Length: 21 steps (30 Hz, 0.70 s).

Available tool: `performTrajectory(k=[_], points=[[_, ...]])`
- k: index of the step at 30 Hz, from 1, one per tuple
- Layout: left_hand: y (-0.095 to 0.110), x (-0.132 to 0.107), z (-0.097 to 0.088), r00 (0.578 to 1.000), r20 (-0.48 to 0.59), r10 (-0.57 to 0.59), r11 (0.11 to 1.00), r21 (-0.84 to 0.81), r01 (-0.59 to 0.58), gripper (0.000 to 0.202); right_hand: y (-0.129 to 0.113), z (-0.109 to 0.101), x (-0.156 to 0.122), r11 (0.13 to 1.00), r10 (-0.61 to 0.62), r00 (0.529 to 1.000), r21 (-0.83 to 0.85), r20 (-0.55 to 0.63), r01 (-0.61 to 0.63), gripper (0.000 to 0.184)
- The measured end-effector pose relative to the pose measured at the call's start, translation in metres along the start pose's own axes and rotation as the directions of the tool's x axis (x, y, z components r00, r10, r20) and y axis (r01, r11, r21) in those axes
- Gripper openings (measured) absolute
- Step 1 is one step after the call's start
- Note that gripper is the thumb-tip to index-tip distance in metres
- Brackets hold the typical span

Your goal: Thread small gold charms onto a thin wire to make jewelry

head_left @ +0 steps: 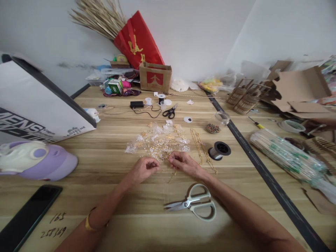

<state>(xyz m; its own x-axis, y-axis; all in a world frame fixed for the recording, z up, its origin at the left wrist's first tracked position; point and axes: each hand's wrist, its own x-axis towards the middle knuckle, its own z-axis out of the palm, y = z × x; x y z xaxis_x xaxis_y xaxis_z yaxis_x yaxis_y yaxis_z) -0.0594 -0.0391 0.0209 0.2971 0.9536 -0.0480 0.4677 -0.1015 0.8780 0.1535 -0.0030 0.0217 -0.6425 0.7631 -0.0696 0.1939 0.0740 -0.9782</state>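
Observation:
My left hand [145, 169] has thumb and forefinger pinched together; whatever lies between them is too small to make out. Facing it, my right hand [185, 163] is pinched too, and its fingertips hide what they hold. A short thin gold chain [172, 176] shows just below the right fingers; I cannot tell whether it hangs from them or lies on the table. Just beyond both hands spreads a pile of clear and gold beads [160, 148] among small plastic bags. Cream-handled scissors [193, 203] lie nearer to me, blades pointing left.
Right of the beads are gold chains [199, 145], a wire spool [219, 150] and a jar of colored beads [214, 127]. Black scissors [170, 112] lie farther back. A phone [31, 213] and a purple-white object [39, 159] are left. Another person's hand [319, 123] is at far right.

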Motion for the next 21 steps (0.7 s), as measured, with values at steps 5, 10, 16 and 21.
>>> performTrajectory(k=[5, 10, 16, 21], points=[[-0.004, 0.0, -0.005, 0.996, 0.057, -0.066, 0.996, -0.05, 0.069, 0.013, 0.006, -0.015, 0.005, 0.979, -0.08, 0.994, -0.191, -0.072, 0.065, 0.022], [-0.006, 0.001, 0.009, 0.999, 0.032, -0.037, 0.999, 0.014, 0.037, 0.011, 0.007, -0.035, 0.008, 0.924, -0.077, 0.983, -0.382, -0.166, 0.008, 0.013], [-0.005, -0.001, 0.017, 0.999, 0.002, 0.044, 0.984, 0.172, -0.044, 0.009, -0.007, -0.045, -0.001, 0.676, -0.02, 0.997, -0.735, -0.08, -0.045, 0.008], [-0.003, -0.002, 0.018, 0.981, 0.082, 0.174, 0.954, 0.232, -0.189, 0.012, -0.013, -0.04, -0.005, 0.486, 0.047, 0.998, -0.872, -0.032, -0.051, 0.008]])
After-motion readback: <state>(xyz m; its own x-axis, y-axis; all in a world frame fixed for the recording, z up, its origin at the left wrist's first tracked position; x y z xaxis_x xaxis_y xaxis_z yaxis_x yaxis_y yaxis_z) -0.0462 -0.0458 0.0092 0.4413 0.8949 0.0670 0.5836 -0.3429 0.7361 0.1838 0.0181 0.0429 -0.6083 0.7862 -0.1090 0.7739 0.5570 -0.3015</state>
